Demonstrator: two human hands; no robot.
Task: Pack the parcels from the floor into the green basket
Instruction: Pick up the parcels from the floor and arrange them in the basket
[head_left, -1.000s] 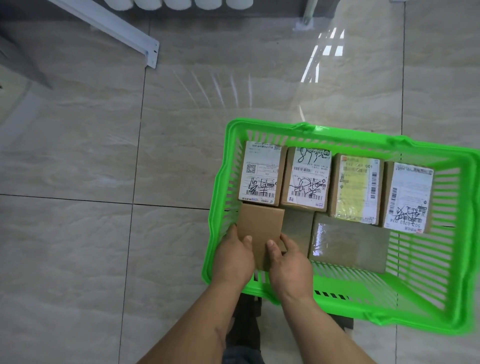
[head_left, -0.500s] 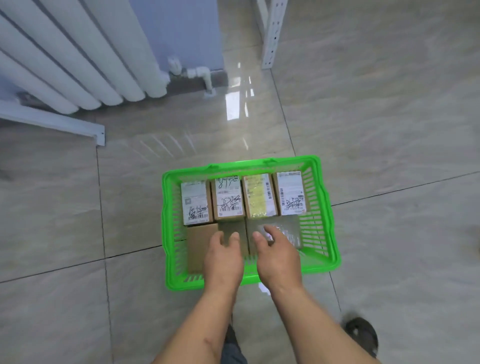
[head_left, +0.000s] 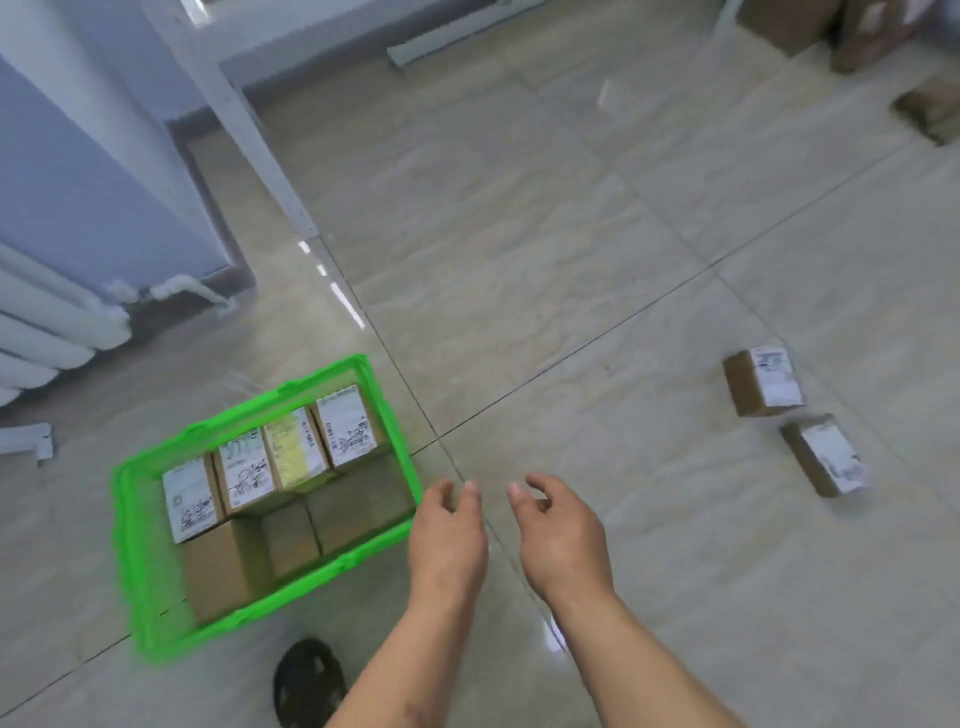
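The green basket (head_left: 156, 639) sits on the tiled floor at lower left, holding several cardboard parcels (head_left: 296, 457), some with white labels facing up. Two more labelled parcels lie on the floor at the right: one (head_left: 762, 382) farther away, the other (head_left: 825, 456) nearer. My left hand (head_left: 448, 535) hovers just right of the basket, fingers loosely curled and apart, holding nothing. My right hand (head_left: 561, 535) floats beside it over bare floor, also holding nothing, well short of the two loose parcels.
A white radiator (head_left: 47, 322) and a blue wall stand at the left. A white metal post (head_left: 228, 119) slants down behind the basket. More brown boxes (head_left: 924, 109) sit at the top right corner. A dark shoe (head_left: 309, 680) shows below the basket.
Both hands have left the basket and let go of the plain parcel, which now lies inside it. The view has swung right, bringing two loose parcels into sight.
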